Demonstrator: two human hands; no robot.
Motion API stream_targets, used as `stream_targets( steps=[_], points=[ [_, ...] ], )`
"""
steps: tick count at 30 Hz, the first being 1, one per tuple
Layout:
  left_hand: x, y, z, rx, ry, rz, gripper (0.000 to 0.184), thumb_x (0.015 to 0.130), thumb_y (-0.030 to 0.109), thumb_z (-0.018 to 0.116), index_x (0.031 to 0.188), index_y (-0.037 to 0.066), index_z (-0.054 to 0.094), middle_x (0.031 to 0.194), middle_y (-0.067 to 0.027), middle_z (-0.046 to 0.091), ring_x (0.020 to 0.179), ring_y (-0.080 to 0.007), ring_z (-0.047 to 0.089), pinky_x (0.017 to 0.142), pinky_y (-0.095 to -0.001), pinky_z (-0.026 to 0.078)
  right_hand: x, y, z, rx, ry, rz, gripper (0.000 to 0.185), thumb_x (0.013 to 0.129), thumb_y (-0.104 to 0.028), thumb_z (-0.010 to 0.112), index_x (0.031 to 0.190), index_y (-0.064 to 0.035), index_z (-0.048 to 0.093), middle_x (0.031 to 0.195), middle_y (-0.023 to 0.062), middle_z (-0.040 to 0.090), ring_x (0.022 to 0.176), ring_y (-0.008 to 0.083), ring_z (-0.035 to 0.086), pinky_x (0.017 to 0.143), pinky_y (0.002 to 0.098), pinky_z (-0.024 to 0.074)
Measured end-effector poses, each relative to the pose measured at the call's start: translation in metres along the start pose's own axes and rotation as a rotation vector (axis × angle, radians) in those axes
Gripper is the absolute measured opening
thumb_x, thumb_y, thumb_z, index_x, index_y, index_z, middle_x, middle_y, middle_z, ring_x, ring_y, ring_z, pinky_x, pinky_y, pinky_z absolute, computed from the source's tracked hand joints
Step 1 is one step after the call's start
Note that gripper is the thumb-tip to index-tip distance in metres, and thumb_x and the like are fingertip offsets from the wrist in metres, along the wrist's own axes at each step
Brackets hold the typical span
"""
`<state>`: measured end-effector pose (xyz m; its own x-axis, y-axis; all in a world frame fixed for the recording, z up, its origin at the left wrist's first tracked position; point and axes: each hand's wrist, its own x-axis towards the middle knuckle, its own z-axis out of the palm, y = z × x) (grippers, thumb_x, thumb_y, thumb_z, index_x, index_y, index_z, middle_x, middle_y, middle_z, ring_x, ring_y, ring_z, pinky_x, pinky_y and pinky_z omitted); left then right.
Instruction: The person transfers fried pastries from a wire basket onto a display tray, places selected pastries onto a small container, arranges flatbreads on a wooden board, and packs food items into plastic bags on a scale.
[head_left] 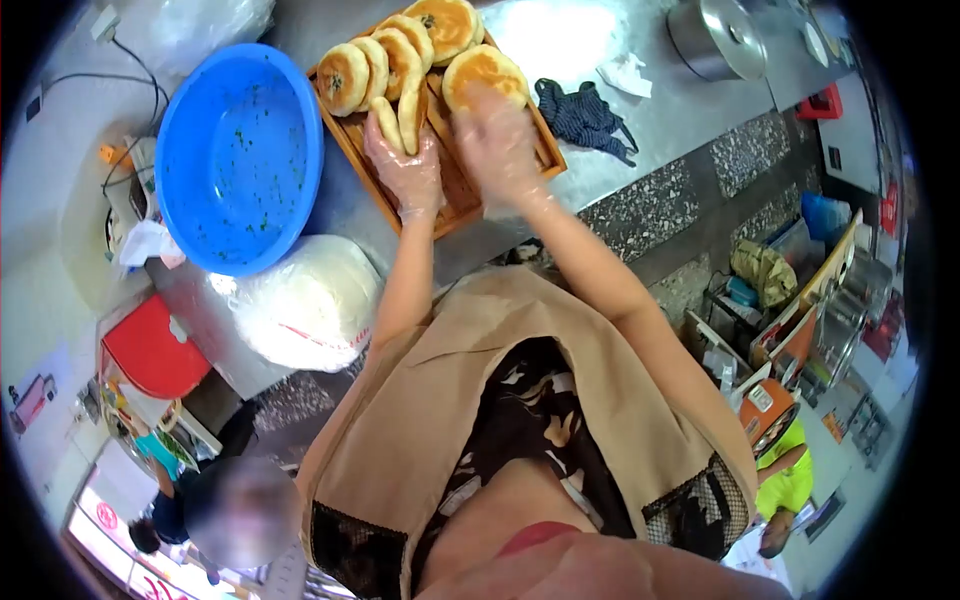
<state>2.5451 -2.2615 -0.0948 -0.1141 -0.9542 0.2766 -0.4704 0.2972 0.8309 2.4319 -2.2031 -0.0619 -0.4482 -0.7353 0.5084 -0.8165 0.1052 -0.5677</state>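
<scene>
Flatbread (409, 112) in half-closed left hand (410, 178); right hand (495, 145) unclear.

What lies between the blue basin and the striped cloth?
In the head view, the wooden tray, holding browned flatbreads, with the left hand and right hand over it.
</scene>
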Motion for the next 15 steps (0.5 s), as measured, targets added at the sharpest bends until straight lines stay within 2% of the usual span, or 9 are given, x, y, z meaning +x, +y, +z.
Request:
stream_targets(
  steps=[1,2,4,6,7,9,10,13,15],
  points=[
    [0.001,-0.007,0.0,-0.025,-0.005,-0.002,0.07,0.072,0.004,0.067,0.133,-0.001,0.036,0.128,-0.021,0.043,0.118,-0.0368,0.042,0.103,-0.0427,0.033,0.006,0.021,0.003,-0.121,0.075,0.12,0.031,0.085,-0.021,0.058,0.106,0.0018,0.058,0.099,0.0201,0.06,0.096,0.0362,0.057,0.082,0.0472,0.044],
    [-0.002,-0.014,0.004,-0.005,0.015,-0.015,0.07,0.072,0.004,0.067,0.133,-0.001,0.036,0.128,-0.021,0.043,0.118,-0.0368,0.042,0.103,-0.0427,0.033,0.014,0.04,0.003,-0.287,0.08,0.256,0.035,0.084,-0.024,0.059,0.107,0.0027,0.057,0.101,0.0217,0.059,0.094,0.037,0.055,0.081,0.0482,0.0432],
    [-0.009,-0.027,0.008,-0.194,0.058,-0.052,0.069,0.074,0.004,0.066,0.135,0.0,0.034,0.129,-0.0201,0.041,0.119,-0.0343,0.043,0.103,-0.041,0.033,0.018,0.08,0.005,-0.323,-0.198,0.318,0.039,0.083,-0.027,0.06,0.107,0.0036,0.056,0.098,0.0209,0.059,0.091,0.0368,0.055,0.078,0.0482,0.043],
    [-0.012,-0.029,0.01,-0.19,0.065,-0.102,0.069,0.075,0.004,0.065,0.135,0.0,0.033,0.13,-0.0201,0.039,0.119,-0.0332,0.042,0.103,-0.04,0.033,0.022,0.061,0.006,-0.364,-0.225,0.237,0.037,0.082,-0.025,0.061,0.102,0.004,0.054,0.096,0.0189,0.058,0.091,0.0363,0.054,0.077,0.0495,0.043],
    [-0.014,-0.031,0.012,-0.212,0.066,-0.094,0.07,0.075,0.004,0.066,0.136,0.0,0.032,0.13,-0.0206,0.039,0.12,-0.0338,0.041,0.104,-0.0403,0.032,0.016,0.046,0.011,-0.226,-0.153,0.094,0.031,0.08,-0.021,0.062,0.097,0.0032,0.053,0.093,0.0192,0.056,0.09,0.0367,0.055,0.075,0.0493,0.044],
    [-0.022,-0.024,0.012,-0.125,0.042,-0.101,0.073,0.075,0.006,0.067,0.137,0.0,0.029,0.133,-0.0213,0.037,0.123,-0.0355,0.039,0.105,-0.0416,0.03,0.003,0.009,0.024,0.195,-0.236,0.251,0.033,0.081,-0.015,0.063,0.105,0.0011,0.049,0.096,0.0224,0.055,0.089,0.0417,0.055,0.075,0.0474,0.046],
    [-0.025,-0.015,0.008,-0.001,-0.024,-0.095,0.076,0.078,0.012,0.071,0.139,0.001,0.028,0.139,-0.0187,0.031,0.127,-0.0289,0.036,0.107,-0.0391,0.029,0.002,-0.008,0.025,0.265,-0.275,0.275,0.036,0.081,-0.013,0.062,0.111,0.0002,0.046,0.1,0.0244,0.054,0.092,0.0436,0.055,0.079,0.0477,0.0458],
    [-0.029,-0.015,0.011,0.03,-0.041,-0.144,0.079,0.077,0.016,0.073,0.139,0.002,0.026,0.144,-0.0195,0.024,0.13,-0.0322,0.031,0.108,-0.042,0.027,-0.006,-0.009,0.031,0.314,-0.245,0.226,0.037,0.082,-0.011,0.061,0.114,-0.0008,0.045,0.105,0.0253,0.054,0.093,0.0442,0.055,0.079,0.046,0.0469],
    [-0.024,-0.014,0.014,0.29,-0.024,0.169,0.076,0.076,0.015,0.074,0.137,0.002,0.03,0.141,-0.0219,0.029,0.128,-0.0369,0.034,0.107,-0.0443,0.029,-0.001,-0.003,0.019,0.449,-0.291,0.163,0.035,0.081,-0.009,0.06,0.113,0.0,0.049,0.105,0.0252,0.057,0.091,0.0432,0.057,0.079,0.0452,0.0479]
  ],
)
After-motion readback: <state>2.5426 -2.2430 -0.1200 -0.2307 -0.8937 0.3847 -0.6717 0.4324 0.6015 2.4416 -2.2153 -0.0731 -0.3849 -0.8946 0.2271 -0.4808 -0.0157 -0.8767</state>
